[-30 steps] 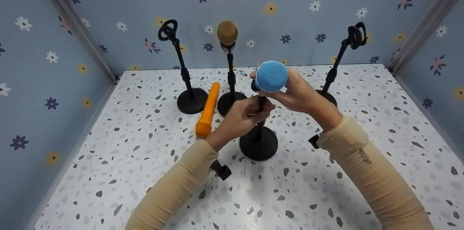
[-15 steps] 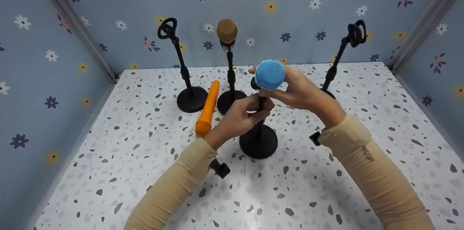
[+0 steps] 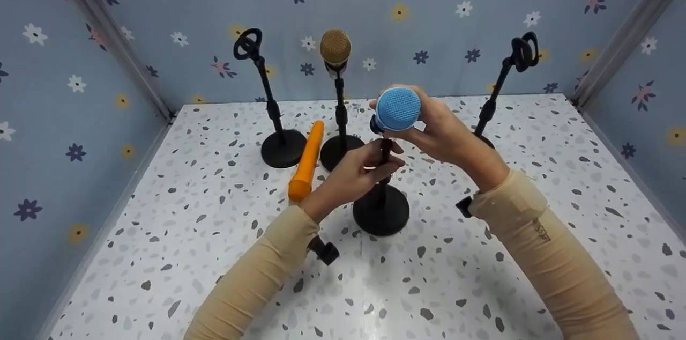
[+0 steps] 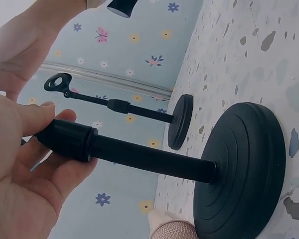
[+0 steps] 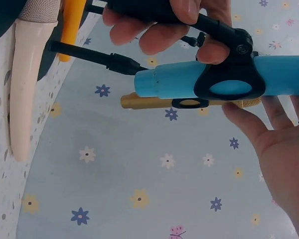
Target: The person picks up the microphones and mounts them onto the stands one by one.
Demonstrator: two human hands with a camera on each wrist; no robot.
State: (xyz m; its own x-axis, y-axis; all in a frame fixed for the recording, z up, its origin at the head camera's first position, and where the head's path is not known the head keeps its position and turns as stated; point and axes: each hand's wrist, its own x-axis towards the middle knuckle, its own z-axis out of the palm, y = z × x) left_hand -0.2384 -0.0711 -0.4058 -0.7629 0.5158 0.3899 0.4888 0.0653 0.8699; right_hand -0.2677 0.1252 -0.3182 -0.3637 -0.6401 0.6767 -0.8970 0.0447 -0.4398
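Observation:
A blue microphone [image 3: 397, 108] sits in the black oval clip [image 5: 229, 88] of a microphone stand [image 3: 381, 211], its mesh head facing me in the head view. My right hand [image 3: 445, 133] holds the microphone near its head, thumb and fingers on either side of the body. Lower down, my left hand [image 3: 353, 176] grips the stand's pole. In the left wrist view its thumb and fingers pinch the black collar [image 4: 67, 139] above the round base [image 4: 241, 172]. The base rests on the speckled table.
Behind, a gold microphone [image 3: 336, 47] stands in another stand. Bare-clipped stands rise at left [image 3: 273, 109] and right [image 3: 490, 98]. An orange microphone [image 3: 306, 163] lies beside my left wrist. A pale microphone [image 5: 25, 89] lies on the table in the right wrist view.
The blue microphone's head has shifted slightly left and up with my right hand. My left fingers stay at the pole, a little more spread than before.

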